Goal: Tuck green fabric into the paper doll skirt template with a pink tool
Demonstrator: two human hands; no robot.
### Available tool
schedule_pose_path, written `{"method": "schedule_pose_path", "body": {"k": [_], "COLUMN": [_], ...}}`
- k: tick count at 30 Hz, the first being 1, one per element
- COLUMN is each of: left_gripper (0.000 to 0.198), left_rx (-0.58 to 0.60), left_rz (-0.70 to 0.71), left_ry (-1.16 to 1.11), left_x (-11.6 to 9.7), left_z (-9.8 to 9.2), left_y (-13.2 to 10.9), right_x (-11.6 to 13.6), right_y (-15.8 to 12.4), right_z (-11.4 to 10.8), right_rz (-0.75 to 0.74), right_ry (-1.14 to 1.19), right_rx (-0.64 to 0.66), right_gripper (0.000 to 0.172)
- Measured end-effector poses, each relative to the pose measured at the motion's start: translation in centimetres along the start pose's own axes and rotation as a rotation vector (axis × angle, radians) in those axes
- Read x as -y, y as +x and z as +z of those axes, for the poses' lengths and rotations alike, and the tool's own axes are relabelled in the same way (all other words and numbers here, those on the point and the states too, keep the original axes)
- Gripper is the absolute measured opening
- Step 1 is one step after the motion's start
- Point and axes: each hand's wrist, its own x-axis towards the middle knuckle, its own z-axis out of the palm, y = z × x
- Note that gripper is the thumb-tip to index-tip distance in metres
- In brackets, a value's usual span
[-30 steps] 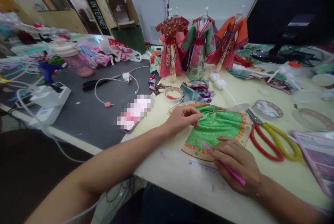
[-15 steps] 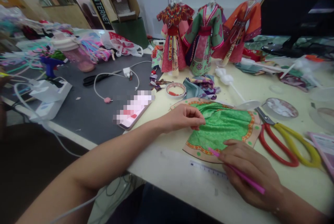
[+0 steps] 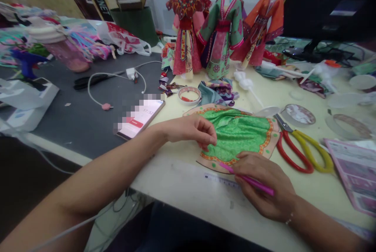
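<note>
Now the pink pen [image 3: 258, 185] has moved down from the green part of the cloth [image 3: 237, 132] to its pale border [image 3: 207, 162], so work seems to be at the edge. The right hand [image 3: 268, 173] grips the pen; the left hand [image 3: 194, 130], apart, curls its fingers, whether pinching I cannot tell. The cloth lies wrinkled on the counter [image 3: 182, 177]

On the cream tabletop [image 3: 182, 183] lie green cloth [image 3: 236, 130], scissors [image 3: 302, 139], a tape roll [image 3: 189, 103] and a ruler [image 3: 221, 180]
</note>
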Motion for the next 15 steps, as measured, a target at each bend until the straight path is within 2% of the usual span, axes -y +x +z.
{"method": "schedule_pose_path", "body": {"k": [8,15], "left_gripper": [0.01,0.01], "left_rx": [0.095,0.103], "left_rz": [-0.054,-0.056], "left_ry": [-0.012,0.019], "left_x": [0.7,1.1], "left_z": [0.5,0.5], "left_y": [0.3,0.4], "right_x": [-0.1,-0.1], "right_y": [-0.2,-0.2], "right_z": [0.0,-0.1], "right_rz": [0.057,0.057], "right_ry": [0.046,0.044], "right_rx": [0.016,0.023], "right_gripper": [0.021,0.02]}}
